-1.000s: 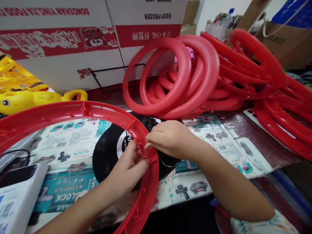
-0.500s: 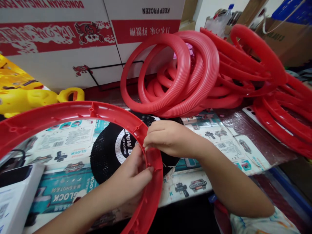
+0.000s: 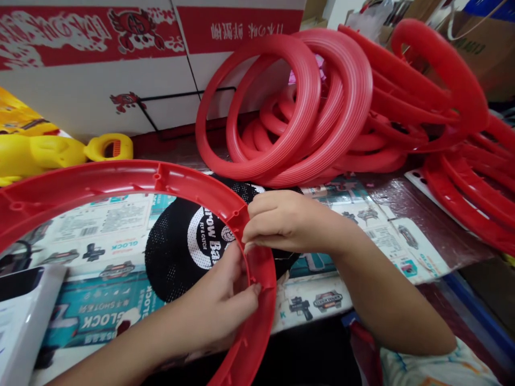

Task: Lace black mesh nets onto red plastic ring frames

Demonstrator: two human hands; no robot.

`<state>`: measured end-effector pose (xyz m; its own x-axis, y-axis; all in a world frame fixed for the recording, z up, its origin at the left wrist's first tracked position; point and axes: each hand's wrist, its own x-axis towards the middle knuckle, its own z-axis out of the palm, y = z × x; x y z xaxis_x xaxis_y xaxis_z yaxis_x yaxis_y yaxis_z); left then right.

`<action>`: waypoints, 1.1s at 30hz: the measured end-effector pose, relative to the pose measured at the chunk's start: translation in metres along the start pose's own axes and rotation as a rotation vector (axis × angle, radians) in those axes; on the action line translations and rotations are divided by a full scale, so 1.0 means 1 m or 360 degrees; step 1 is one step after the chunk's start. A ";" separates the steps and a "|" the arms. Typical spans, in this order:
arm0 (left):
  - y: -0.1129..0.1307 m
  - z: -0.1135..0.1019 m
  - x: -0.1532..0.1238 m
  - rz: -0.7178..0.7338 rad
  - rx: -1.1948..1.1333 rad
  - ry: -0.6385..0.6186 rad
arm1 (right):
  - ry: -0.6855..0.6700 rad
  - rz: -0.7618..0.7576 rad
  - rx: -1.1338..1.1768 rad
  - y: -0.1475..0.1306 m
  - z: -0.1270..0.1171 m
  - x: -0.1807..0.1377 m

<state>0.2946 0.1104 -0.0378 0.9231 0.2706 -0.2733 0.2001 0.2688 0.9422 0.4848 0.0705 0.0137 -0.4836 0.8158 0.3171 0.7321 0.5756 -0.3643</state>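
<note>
A large red plastic ring [image 3: 161, 179] with a ribbed, open channel faces up toward me and runs off the left side of the view. My left hand [image 3: 223, 297] grips its near right part, thumb on the channel and fingers around the inner edge. Over the same stretch of rim, my right hand [image 3: 287, 221] is closed with fingertips pinched at the inner edge; what lies between them is hidden. Beneath the ring and hands lies a round black mesh piece [image 3: 169, 252] with white lettering, partly covered.
Several red ribbed rings [image 3: 257, 171] lean in a heap behind my hands. More red ring parts [image 3: 454, 187] pile up at the right. A yellow toy [image 3: 56, 151] and a white box [image 3: 30, 316] are at left. Printed cardboard [image 3: 112, 300] covers the tabletop; a large carton [image 3: 80, 96] stands behind.
The view has tipped down slightly, so the background sits higher. Both hands remain at the same part of the ring, with only small finger shifts.
</note>
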 end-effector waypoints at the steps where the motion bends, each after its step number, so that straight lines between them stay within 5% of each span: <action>1: 0.000 0.000 0.000 -0.0008 -0.0035 -0.0003 | 0.0021 -0.0009 0.0001 0.001 0.001 0.000; 16: 0.001 0.002 -0.003 -0.0164 -0.0456 0.0051 | -0.0060 -0.0027 0.0203 0.006 0.002 0.002; 33: 0.003 -0.011 -0.003 -0.0227 -0.0668 -0.0104 | -0.0165 0.0038 -0.0156 -0.018 0.000 0.004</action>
<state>0.2883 0.1208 -0.0361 0.9175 0.1481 -0.3690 0.1886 0.6548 0.7319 0.4697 0.0638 0.0214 -0.5088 0.8334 0.2157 0.7847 0.5521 -0.2819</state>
